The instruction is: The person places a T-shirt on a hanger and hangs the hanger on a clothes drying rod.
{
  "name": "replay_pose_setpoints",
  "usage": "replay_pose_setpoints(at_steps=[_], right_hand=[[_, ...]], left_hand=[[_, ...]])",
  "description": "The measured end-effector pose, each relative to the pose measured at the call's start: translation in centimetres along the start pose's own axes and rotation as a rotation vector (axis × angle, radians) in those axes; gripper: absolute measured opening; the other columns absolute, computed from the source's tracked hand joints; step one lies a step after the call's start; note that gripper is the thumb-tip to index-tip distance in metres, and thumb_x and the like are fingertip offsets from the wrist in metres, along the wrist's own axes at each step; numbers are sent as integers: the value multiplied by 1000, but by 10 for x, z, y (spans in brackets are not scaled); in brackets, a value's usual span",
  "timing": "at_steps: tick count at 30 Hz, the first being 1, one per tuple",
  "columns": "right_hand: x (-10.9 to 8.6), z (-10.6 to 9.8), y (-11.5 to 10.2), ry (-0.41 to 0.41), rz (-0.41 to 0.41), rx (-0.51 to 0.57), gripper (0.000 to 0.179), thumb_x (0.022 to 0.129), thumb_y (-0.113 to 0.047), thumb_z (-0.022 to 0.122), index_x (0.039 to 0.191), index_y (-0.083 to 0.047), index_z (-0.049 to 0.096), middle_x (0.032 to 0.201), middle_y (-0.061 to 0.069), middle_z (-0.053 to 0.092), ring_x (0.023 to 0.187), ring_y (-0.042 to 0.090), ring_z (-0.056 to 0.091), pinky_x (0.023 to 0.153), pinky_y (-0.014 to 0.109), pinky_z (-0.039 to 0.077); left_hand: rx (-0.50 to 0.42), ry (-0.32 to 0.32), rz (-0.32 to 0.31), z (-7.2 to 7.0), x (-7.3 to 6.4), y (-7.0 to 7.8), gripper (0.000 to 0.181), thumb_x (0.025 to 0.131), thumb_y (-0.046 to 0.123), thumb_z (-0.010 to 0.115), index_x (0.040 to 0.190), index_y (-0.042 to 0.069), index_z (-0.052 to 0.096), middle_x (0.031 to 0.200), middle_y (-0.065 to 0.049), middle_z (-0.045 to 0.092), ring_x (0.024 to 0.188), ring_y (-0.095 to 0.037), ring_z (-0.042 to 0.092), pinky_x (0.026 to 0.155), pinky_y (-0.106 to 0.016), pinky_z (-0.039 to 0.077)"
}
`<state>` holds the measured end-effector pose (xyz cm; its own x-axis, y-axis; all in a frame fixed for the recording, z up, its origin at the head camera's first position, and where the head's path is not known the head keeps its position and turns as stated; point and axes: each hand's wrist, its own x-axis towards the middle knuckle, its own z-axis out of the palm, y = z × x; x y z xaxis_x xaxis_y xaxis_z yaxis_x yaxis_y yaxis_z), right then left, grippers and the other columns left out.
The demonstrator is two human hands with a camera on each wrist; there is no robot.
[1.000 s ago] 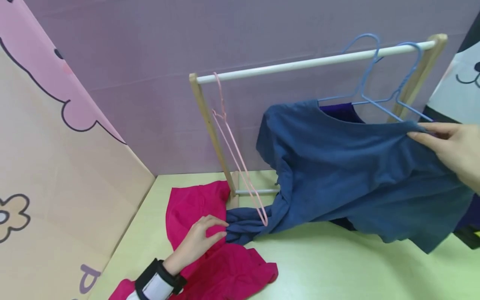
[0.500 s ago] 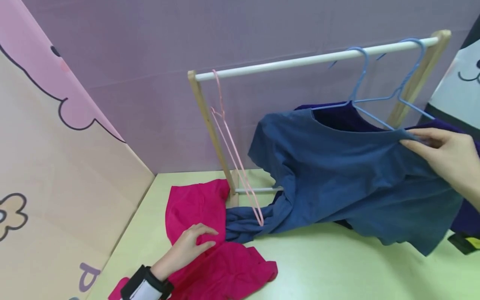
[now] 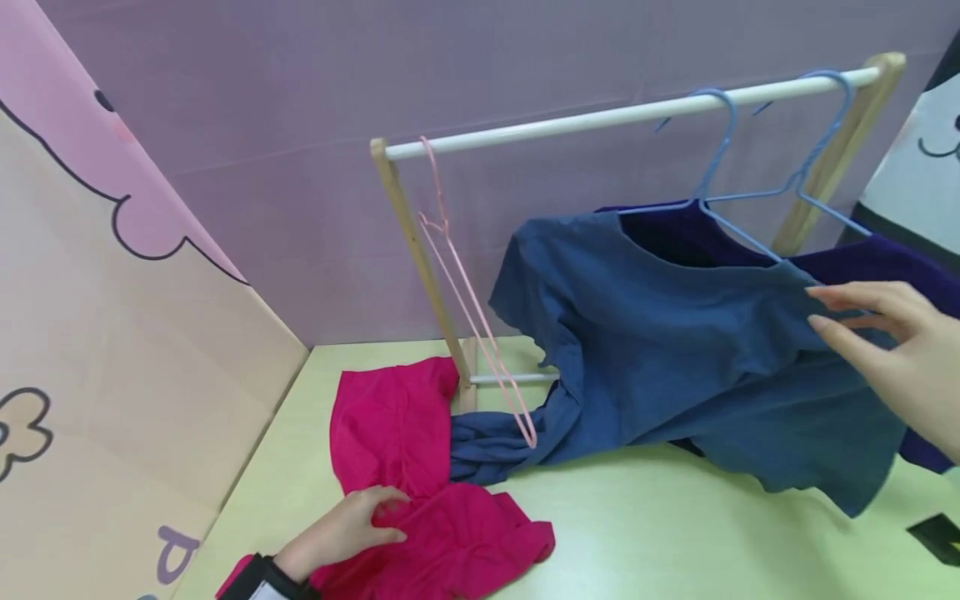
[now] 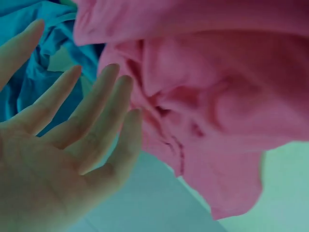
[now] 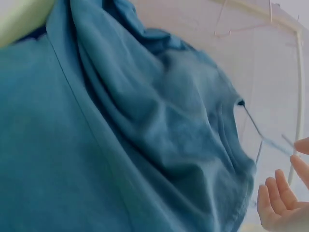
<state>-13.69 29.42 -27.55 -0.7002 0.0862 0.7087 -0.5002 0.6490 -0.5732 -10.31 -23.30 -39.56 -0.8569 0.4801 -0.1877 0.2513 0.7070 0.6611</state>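
A blue short-sleeved shirt (image 3: 637, 333) hangs on a light blue hanger (image 3: 722, 150) from the rack's bar, its lower left part trailing bunched on the table. At its right shoulder my right hand (image 3: 892, 350) hovers with thumb and fingers apart. The right wrist view shows that hand (image 5: 285, 203) with nothing in its fingers, beside the shirt (image 5: 145, 125). Low at the left, my left hand (image 3: 348, 529) is over a crumpled crimson garment (image 3: 397, 417). In the left wrist view its fingers (image 4: 91, 116) are spread and hold nothing.
A bare pink hanger (image 3: 480, 325) hangs at the left end of the white bar (image 3: 555, 127). Behind the blue shirt, a dark purple garment (image 3: 892, 267) hangs on another blue hanger (image 3: 813, 162). Wooden posts (image 3: 420, 258) support the rack on a pale green table (image 3: 637, 533).
My right hand has let go of the blue shirt's shoulder and moved slightly down. The shirt's hanger hook has settled on the bar. My left hand has drawn back toward the lower left.
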Motion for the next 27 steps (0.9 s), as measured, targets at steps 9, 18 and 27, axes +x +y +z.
replay_pose_setpoints(at_steps=[9, 18, 27], right_hand=[[-37, 11, -15, -213, 70, -117, 24, 82, 2, 63, 106, -1, 62, 105, -32, 46, 86, -19, 43, 69, -3, 34], [-60, 26, -13, -356, 3, -25, 29, 81, 5, 63, 106, -8, 63, 106, -25, 51, 82, -11, 50, 70, 2, 38], [-75, 35, -1, -425, 37, 47, 29, 82, 4, 62, 103, -15, 66, 102, -27, 55, 79, -9, 56, 65, 6, 42]], left_hand=[[16, -59, -81, 14, -3, -16, 47, 75, 19, 74, 111, -6, 56, 96, -8, 61, 83, -22, 55, 66, -28, 48], [59, 0, 16, 24, 0, -29, 23, 77, 3, 67, 61, 7, 51, 54, 12, 30, 49, 1, 26, 48, -16, 28], [95, 106, 96, 13, 16, -12, 3, 80, 0, 64, 80, 3, 63, 70, 4, 57, 62, 0, 42, 57, -19, 40]])
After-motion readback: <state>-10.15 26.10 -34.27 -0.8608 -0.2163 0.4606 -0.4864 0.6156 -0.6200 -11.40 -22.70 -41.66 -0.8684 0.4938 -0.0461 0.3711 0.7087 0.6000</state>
